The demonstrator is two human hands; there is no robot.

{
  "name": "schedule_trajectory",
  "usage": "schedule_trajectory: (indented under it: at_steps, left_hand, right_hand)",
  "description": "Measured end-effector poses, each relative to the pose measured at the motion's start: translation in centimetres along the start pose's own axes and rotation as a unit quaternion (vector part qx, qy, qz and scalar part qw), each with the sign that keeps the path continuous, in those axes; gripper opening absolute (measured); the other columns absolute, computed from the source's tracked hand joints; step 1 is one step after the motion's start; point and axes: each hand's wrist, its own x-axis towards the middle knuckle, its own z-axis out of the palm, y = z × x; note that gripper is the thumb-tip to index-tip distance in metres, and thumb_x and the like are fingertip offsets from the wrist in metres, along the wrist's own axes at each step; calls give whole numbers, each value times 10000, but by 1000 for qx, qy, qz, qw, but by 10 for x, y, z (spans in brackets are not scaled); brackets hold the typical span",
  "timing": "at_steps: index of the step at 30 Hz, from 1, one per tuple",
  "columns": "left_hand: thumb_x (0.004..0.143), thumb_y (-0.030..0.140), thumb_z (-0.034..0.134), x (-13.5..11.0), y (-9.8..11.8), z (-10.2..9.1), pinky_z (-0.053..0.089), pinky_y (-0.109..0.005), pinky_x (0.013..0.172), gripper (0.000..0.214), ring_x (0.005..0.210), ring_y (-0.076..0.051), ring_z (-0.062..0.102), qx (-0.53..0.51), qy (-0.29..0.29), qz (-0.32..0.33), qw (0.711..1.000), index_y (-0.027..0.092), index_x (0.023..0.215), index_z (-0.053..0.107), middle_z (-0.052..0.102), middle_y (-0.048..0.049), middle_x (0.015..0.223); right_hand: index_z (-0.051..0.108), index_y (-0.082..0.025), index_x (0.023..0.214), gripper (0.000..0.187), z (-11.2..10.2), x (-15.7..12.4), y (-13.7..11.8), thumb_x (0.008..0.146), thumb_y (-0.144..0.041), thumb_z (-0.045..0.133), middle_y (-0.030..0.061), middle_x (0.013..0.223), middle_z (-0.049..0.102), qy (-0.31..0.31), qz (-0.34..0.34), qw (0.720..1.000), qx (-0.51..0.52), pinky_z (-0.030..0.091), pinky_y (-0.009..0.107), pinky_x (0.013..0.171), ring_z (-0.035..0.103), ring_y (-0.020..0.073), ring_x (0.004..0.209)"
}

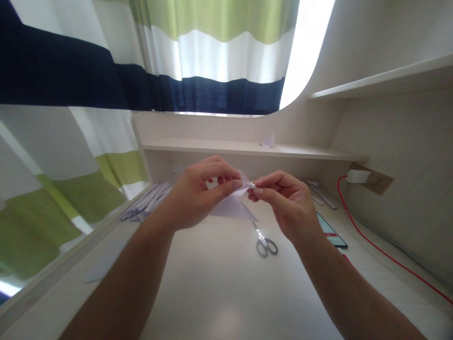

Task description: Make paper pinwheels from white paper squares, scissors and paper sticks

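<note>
Both of my hands are raised above the white desk [219, 293] and meet on a folded white paper piece [234, 204]. My left hand [200, 193] pinches the paper's upper part between thumb and fingers. My right hand [286, 203] pinches a small tip of the same paper with thumb and forefinger. A triangular flap of the paper hangs below the fingers. Small scissors [264, 242] lie shut on the desk just beneath the paper.
A stack of white paper strips [146, 202] lies at the desk's left back. A phone [331, 231] with a red cable [375, 245] running to a wall charger [357, 176] lies at right. A folded paper shape [268, 140] sits on the shelf. Striped curtains [71, 118] hang left.
</note>
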Motion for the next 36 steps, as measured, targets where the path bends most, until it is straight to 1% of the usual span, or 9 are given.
schedule_trajectory:
  at_steps: [7,12,18,26,33,36]
  left_hand:
    - [992,296,724,-1,4,-2,528,-315,810,110,910,-179,689,-8,-24,-1,1000,229,970,809,757,-38,992]
    - [995,304,721,-1,6,-4,537,-308,789,119,910,-181,693,-2,-34,2,999,227,978,810,758,-47,998]
    - [997,294,718,-1,5,-4,552,-311,793,114,909,-183,694,6,-36,6,999,224,985,808,759,-54,1003]
    - [1000,277,705,-1,4,-3,566,-305,808,117,923,-189,701,26,-42,16,999,223,1004,809,760,-65,1026]
    - [1001,267,705,-2,5,-4,549,-294,791,114,912,-177,692,46,-60,16,997,210,992,804,749,-61,1016]
    - [1000,247,700,-1,4,-5,543,-294,780,109,909,-175,686,52,-66,16,996,207,994,802,743,-61,1016]
  right_hand:
    - [823,-226,814,124,3,-5,-10,777,-141,905,19,798,835,10,12,999,-32,609,251,719,760,133,727]
    - [818,-216,803,107,5,-5,-12,775,-158,903,29,787,833,18,11,998,-56,609,269,718,756,144,724]
    - [806,-216,792,111,5,-4,-12,770,-190,912,27,785,828,24,16,996,-84,574,273,688,725,141,704]
    - [796,-222,774,119,5,-5,-13,756,-226,914,27,759,810,41,28,990,-131,538,314,636,697,170,668]
    - [802,-220,775,75,6,-5,-14,771,-197,873,20,731,786,48,13,982,-182,510,302,608,679,165,657]
    - [809,-214,803,42,6,-6,-15,795,-192,844,22,747,787,40,11,978,-205,512,302,607,682,167,664]
